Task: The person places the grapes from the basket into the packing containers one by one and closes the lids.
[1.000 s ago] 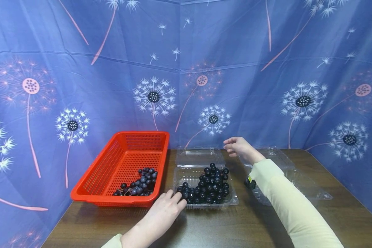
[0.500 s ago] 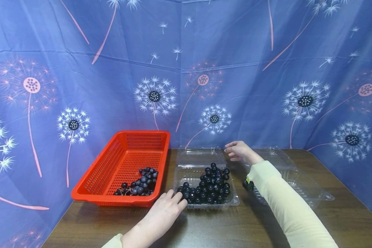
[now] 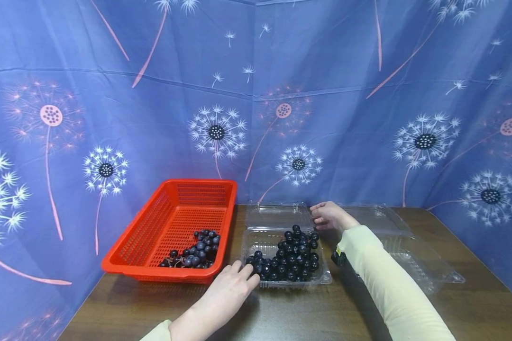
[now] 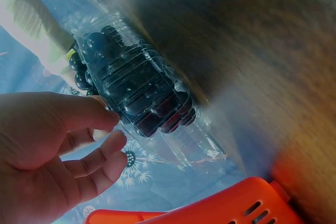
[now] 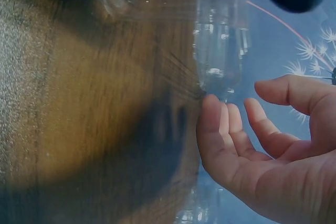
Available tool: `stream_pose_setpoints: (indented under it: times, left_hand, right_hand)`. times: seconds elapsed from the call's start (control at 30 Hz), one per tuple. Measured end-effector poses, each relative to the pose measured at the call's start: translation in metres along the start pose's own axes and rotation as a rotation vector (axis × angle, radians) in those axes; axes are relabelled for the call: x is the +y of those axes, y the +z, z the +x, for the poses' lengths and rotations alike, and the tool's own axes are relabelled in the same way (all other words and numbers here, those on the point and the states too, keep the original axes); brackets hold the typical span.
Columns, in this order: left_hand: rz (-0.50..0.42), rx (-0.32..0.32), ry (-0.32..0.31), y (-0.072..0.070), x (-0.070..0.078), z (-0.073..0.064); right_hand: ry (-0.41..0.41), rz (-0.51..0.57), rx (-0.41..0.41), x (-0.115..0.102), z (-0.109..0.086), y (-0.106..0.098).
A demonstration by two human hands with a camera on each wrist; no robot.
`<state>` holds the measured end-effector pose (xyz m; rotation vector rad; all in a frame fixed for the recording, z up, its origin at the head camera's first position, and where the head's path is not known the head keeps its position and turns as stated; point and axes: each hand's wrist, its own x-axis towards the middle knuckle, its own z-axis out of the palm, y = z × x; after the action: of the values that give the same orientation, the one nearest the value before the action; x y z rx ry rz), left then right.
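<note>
A clear plastic clamshell container (image 3: pixel 320 278) stands on the table with its lid (image 3: pixel 277 217) folded back. Dark grapes (image 3: pixel 296 260) are heaped in its base, highest toward the right. At the front left corner is my left hand (image 3: pixel 230 290), thumb and fingers bent at the rim; in the left wrist view, the thumb (image 4: pixel 92 113) meets the container's edge. My right hand (image 3: pixel 330 216) is by the right edge of the raised lid. Its fingers (image 5: pixel 212 114) are loosely bent, with a gap to the thumb, and nothing is held between them.
A red slotted basket (image 3: pixel 132 232) at the left holds more dark grapes (image 3: pixel 202 248). To the right lies another open clear container (image 3: pixel 414 263), partly hidden by my right sleeve (image 3: pixel 384 270). A blue patterned cloth (image 3: pixel 350 118) hangs behind the wooden table (image 3: pixel 298 312).
My right hand has lowered slightly and come closer to the lid's right edge. My left hand stays at the container's corner. The whole head view has shifted a little.
</note>
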<state>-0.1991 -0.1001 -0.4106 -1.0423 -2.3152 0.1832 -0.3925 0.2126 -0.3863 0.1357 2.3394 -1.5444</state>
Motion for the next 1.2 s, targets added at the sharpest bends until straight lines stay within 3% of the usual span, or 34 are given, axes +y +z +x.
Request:
stream_pose_setpoints:
  times: [0.2,0.47,0.7,0.93,1.2]
  left_hand:
    - [-0.002,0.006,-0.003,0.001,0.000,0.001]
    - [-0.032,-0.050,-0.021,-0.001,-0.001,-0.001]
    - [-0.002,0.005,-0.009,0.002,0.000,-0.002]
    - [-0.004,0.001,-0.007,0.002,-0.001,-0.001]
    - [-0.009,0.007,-0.005,0.001,-0.001,0.000]
  right_hand:
    - [0.010,0.024,-0.024,0.007,0.005,0.001]
    - [0.004,0.125,-0.080,0.010,0.012,0.005]
    - [0.023,0.155,-0.048,0.017,0.022,0.008]
    - [0.022,0.249,-0.087,0.034,0.046,0.001]
    - [0.060,0.236,-0.044,0.019,0.027,0.008]
